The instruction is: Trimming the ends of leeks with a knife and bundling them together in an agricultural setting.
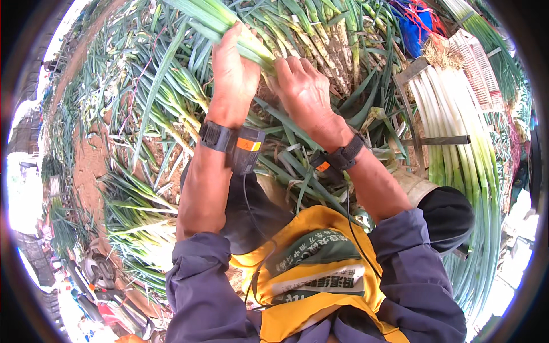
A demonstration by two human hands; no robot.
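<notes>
A green onion (246, 43) is gripped by both hands at twelve o'clock: the left hand (233, 74) is closed round its stalk, the right hand (306, 91) curled shut just beside it. Loose onions (143, 103) are heaped close on every side. At three o'clock trimmed stalks (463, 131) are stacked in a metal frame (409, 108). Bare soil (86, 166) is seen at nine o'clock.

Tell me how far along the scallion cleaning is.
Done: a neat row of cleaned white stalks lies in the metal frame on the right. In hand: left hand and right hand grip one scallion. Left: a large untrimmed pile ahead and to the left.
</notes>
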